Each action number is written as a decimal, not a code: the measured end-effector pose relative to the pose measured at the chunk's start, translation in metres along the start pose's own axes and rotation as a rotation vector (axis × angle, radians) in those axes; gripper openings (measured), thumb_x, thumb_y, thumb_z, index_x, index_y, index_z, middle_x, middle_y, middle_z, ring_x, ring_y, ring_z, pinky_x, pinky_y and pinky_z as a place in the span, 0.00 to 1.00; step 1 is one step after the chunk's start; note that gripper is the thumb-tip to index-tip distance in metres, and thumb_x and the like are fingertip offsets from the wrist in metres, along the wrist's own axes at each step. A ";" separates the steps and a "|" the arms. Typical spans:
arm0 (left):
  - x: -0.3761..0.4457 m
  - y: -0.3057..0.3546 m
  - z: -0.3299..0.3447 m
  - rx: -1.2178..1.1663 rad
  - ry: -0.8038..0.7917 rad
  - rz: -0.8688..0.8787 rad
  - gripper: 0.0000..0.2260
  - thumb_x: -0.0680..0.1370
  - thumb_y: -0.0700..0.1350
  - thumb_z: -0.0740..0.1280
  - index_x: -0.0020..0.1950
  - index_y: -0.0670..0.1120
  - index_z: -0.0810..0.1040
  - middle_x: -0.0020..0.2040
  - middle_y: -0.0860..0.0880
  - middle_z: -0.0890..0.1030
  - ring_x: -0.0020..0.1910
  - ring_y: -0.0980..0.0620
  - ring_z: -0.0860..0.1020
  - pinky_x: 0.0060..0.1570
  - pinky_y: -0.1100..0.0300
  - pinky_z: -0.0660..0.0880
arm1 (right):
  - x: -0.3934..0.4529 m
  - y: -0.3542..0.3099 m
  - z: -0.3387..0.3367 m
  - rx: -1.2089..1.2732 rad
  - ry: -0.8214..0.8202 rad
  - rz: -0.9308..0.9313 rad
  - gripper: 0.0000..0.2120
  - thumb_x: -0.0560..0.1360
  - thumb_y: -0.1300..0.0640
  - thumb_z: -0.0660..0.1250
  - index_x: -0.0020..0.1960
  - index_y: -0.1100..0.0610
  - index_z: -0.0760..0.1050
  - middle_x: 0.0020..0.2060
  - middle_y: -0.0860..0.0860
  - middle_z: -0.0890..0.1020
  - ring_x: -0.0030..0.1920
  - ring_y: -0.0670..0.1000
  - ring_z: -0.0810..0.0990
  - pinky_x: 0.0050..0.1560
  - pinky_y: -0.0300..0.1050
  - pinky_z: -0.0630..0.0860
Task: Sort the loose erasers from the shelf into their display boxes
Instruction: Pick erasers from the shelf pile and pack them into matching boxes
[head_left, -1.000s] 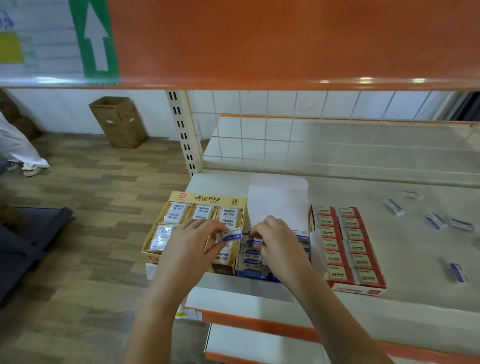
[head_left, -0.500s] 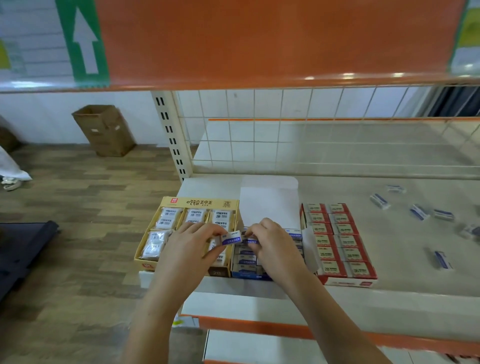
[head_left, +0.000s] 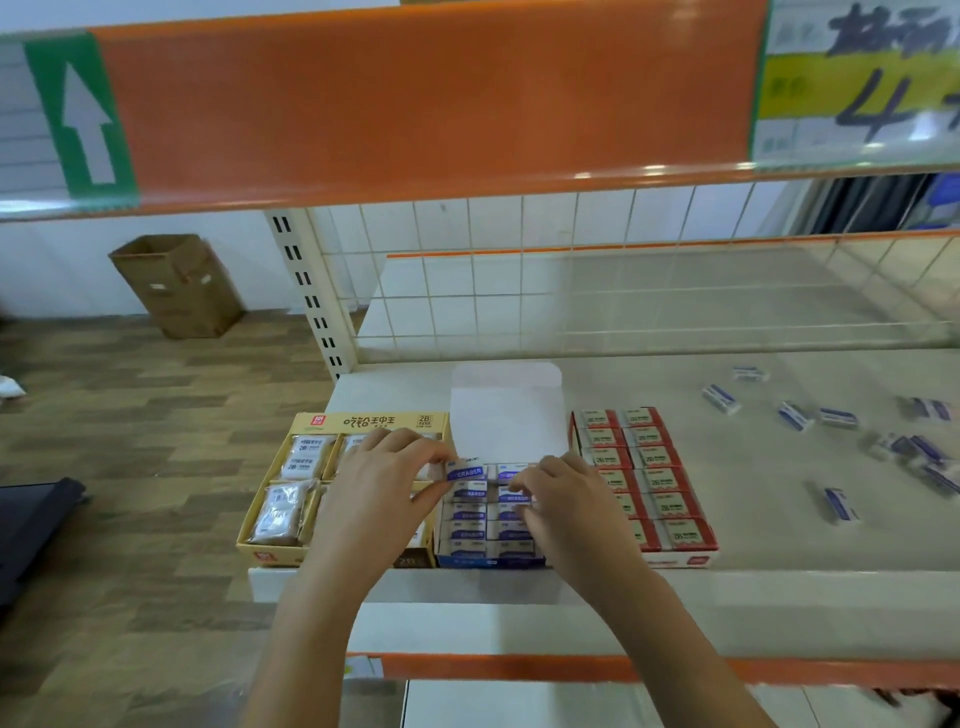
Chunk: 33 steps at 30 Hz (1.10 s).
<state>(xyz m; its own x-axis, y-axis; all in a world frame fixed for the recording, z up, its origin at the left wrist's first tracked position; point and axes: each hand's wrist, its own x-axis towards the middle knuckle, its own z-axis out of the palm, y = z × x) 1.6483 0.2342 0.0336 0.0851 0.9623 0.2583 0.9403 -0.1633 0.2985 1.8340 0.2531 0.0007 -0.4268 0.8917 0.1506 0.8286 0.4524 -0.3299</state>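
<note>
Over the blue box, left hand pinching an eraser, right hand alongside

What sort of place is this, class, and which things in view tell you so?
Probably a shop's stationery aisle: a retail shelf with an orange price strip, a handwritten price tag, and display boxes of erasers.

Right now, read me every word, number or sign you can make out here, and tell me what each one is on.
"ERASER": blue-banded eraser pinched in the left hand.
"2B": top flap of the yellow display box; the script beside it is not legible to me.
"2B": red erasers in the red display box.
"4": handwritten on the price sign; its other writing is blurred.
White up arrow: green sign.
Loose erasers: too blurred.
</note>
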 end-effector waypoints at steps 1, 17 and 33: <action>0.003 0.003 0.002 0.007 -0.022 0.010 0.13 0.75 0.49 0.68 0.59 0.52 0.79 0.57 0.53 0.79 0.58 0.50 0.71 0.56 0.57 0.66 | -0.005 0.003 -0.003 -0.009 0.006 0.012 0.13 0.79 0.54 0.59 0.63 0.51 0.71 0.58 0.45 0.75 0.60 0.47 0.68 0.65 0.40 0.63; 0.023 0.037 0.044 0.212 -0.250 0.064 0.13 0.78 0.54 0.62 0.63 0.56 0.72 0.61 0.56 0.75 0.64 0.52 0.67 0.68 0.53 0.58 | -0.044 0.012 -0.009 -0.064 0.075 0.080 0.11 0.61 0.51 0.79 0.39 0.49 0.80 0.35 0.42 0.80 0.41 0.46 0.78 0.46 0.45 0.78; 0.018 0.037 0.040 0.208 -0.193 0.007 0.12 0.79 0.54 0.60 0.62 0.57 0.71 0.63 0.57 0.72 0.63 0.53 0.65 0.62 0.57 0.62 | -0.045 0.022 -0.016 0.014 0.028 0.047 0.11 0.78 0.49 0.61 0.58 0.51 0.75 0.56 0.45 0.77 0.61 0.47 0.69 0.69 0.46 0.63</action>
<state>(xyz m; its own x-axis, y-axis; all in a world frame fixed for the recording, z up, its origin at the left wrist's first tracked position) 1.6977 0.2539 0.0125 0.1347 0.9881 0.0737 0.9852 -0.1415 0.0969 1.8772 0.2232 0.0019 -0.3770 0.9123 0.1601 0.8422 0.4096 -0.3506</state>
